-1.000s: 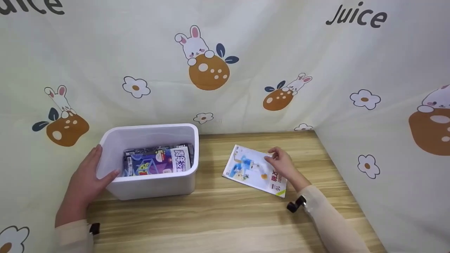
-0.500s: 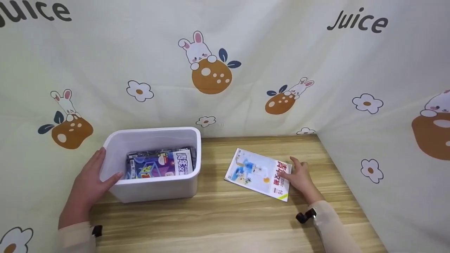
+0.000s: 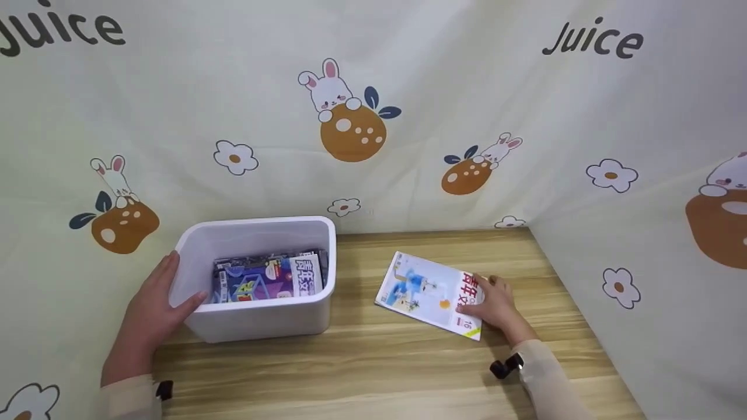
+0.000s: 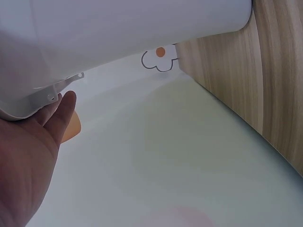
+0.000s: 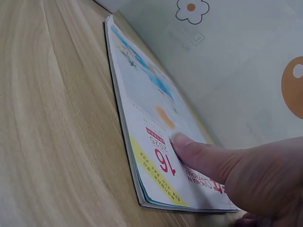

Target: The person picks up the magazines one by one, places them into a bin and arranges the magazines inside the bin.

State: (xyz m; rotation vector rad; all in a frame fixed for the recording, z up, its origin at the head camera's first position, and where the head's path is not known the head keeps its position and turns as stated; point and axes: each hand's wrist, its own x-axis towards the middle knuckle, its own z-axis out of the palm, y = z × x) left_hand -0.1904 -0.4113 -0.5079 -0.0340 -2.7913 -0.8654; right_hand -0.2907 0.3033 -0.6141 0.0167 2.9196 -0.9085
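Observation:
On the left of the table in the head view stands a white plastic bin [image 3: 262,319], a purple-covered magazine [image 3: 271,283] visible inside. My left hand [image 3: 153,315] holds the bin by its left end, thumb over the front corner of the rim. In the left wrist view its fingers [image 4: 64,113] lie under the lip beside the bin wall [image 4: 118,28]. A white-and-blue magazine [image 3: 423,291] lies flat to the right. My right hand [image 3: 495,303] grips it at the right edge. The thumb [image 5: 194,149] presses on the cover; the other fingers are mostly hidden past the edge.
The wood-grain table [image 3: 350,373] is closed in behind and on both sides by a pale cloth [image 3: 408,52] printed with rabbits, oranges and flowers. The bin stands close to the back cloth.
My right hand has moved from above the magazine to its right edge and now grips it there, thumb on the cover. The left hand keeps its hold on the bin; the head view has shifted slightly.

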